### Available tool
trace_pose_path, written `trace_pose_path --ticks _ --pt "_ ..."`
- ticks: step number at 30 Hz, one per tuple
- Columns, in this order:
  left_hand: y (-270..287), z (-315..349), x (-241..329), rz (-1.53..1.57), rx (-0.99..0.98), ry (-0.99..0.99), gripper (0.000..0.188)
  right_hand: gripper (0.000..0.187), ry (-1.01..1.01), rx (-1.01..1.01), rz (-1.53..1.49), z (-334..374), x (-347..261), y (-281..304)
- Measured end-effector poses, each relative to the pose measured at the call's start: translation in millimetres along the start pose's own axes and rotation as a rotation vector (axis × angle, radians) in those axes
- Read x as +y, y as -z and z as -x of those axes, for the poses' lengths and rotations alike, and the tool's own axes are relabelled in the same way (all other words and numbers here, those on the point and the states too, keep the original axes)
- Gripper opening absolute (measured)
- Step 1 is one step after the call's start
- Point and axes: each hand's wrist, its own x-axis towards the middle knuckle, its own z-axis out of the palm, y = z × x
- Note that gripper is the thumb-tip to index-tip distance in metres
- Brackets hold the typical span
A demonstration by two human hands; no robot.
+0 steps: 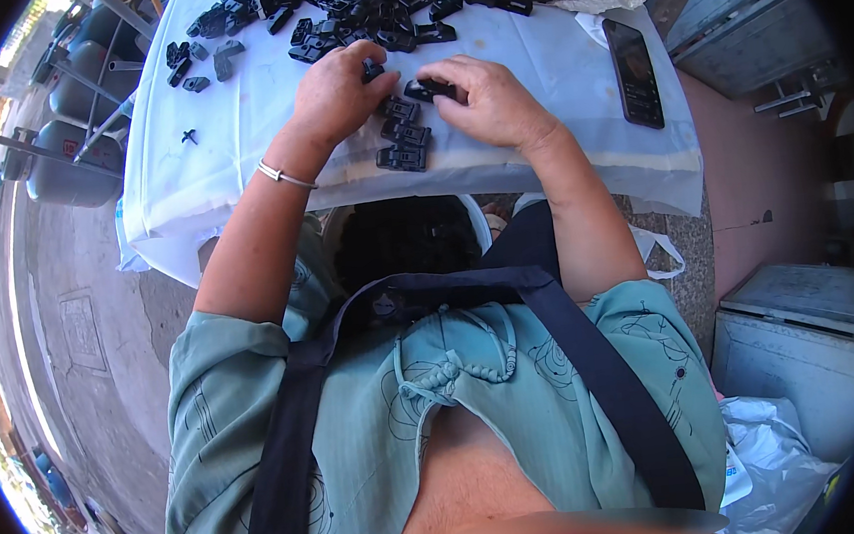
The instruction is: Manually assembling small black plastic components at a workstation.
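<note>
Both hands work above a table covered with a white cloth (pixel 246 131). My left hand (pixel 338 88) is closed, pinching a small black plastic part (pixel 371 71) between thumb and fingers. In my right hand (pixel 489 99), another black plastic part (pixel 423 90) is gripped between thumb and fingertips. Just below the hands, a short row of black plastic pieces (pixel 403 156) lies near the table's front edge. Beyond the hands spreads a large pile of similar black parts (pixel 357 16); their exact kind cannot be made out.
A dark phone (pixel 635 75) lies at the table's right. Several loose pieces (pixel 222 60) and a tiny black cross-shaped bit (pixel 189 137) are at the left. Below the front edge, between my legs, stands a white bucket (pixel 479 225) of black contents. A metal chest (pixel 804 338) stands right.
</note>
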Motion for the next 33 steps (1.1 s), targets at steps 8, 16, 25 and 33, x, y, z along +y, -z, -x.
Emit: trace_pose_path --ticks 8,16,25,33 --pt "-1.2 11.3 -15.4 0.287 -0.054 -0.127 0.060 0.032 0.081 0.230 0.019 -16.8 -3.8 -17.2" --pt "3.1 9.7 -18.8 0.371 -0.068 -0.199 0.061 0.028 0.209 0.127 0.174 -18.1 -4.6 -28.9" --pt "-7.4 -21.2 -9.4 -0.062 0.156 -0.354 0.033 0.025 -0.093 0.282 0.068 -28.4 6.1 -10.9" --pt "-5.4 -15.5 0.2 -0.145 -0.025 -0.308 0.029 0.025 -0.363 0.161 0.353 -32.4 15.1 -6.8"
